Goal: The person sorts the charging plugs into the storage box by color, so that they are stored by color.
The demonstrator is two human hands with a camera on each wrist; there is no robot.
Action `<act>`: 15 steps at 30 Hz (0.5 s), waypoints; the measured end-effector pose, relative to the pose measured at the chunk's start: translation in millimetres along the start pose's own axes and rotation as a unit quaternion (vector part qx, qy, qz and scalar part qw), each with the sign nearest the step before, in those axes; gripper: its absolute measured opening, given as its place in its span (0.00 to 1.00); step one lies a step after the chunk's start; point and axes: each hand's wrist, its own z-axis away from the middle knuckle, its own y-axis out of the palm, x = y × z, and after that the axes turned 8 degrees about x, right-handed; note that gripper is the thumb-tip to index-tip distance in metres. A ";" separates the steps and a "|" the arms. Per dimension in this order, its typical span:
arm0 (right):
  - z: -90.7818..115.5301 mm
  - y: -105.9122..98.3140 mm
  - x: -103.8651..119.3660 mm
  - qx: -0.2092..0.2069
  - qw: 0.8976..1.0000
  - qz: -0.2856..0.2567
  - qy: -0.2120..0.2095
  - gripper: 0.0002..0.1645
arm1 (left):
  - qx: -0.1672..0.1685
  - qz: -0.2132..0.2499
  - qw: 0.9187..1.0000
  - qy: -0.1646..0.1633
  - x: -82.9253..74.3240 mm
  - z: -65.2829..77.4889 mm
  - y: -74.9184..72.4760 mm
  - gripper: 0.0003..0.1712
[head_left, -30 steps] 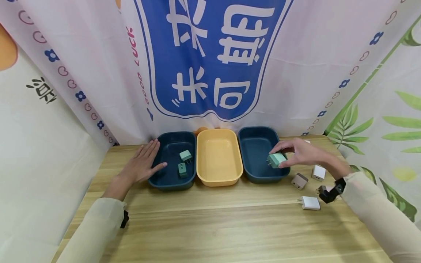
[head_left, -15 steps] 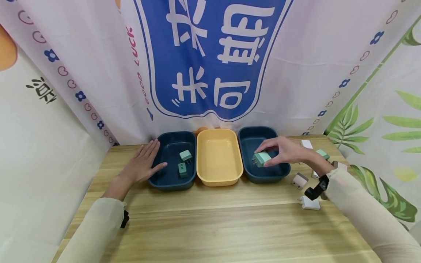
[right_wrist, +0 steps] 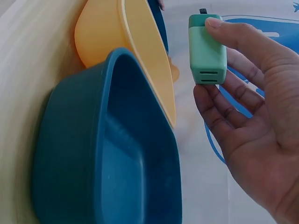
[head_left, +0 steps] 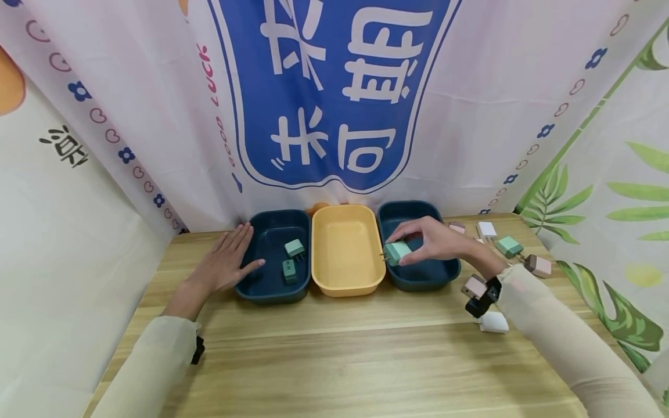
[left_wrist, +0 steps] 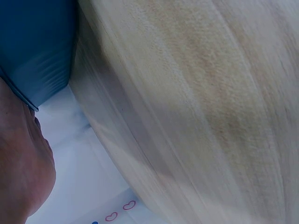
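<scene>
The right hand (head_left: 434,239) pinches a mint-green charger (head_left: 398,252) between thumb and fingers above the right blue bin (head_left: 424,284)'s nine o'clock rim, at the yellow bin (head_left: 347,249)'s three o'clock. The left hand (head_left: 222,264), fingers straight, rests at the left blue bin (head_left: 279,296)'s nine o'clock edge; two green chargers (head_left: 294,248) lie inside, toward four o'clock.

The right hand (head_left: 431,239) is carrying a mint-green plug charger (head_left: 399,253) leftward — from the right side of the rightmost dark blue bin (head_left: 424,285) across to its left rim, beside the yellow bin (head_left: 348,291). The forearm (head_left: 487,259) is uncovering a white charger (head_left: 486,230), another green charger (head_left: 507,246) and a pink-and-brown charger (head_left: 539,265).
</scene>
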 end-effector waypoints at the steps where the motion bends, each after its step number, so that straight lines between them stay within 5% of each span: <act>1: -2.0 1.5 -0.6 -0.003 1.000 0.001 -0.002 0.24 | -0.001 0.001 1.000 0.000 0.2 -0.1 0.3 0.58; 15: -31.9 22.5 7.4 -0.040 0.999 0.002 0.009 0.25 | -0.004 0.005 1.000 -0.001 -0.2 -0.5 0.7 0.57</act>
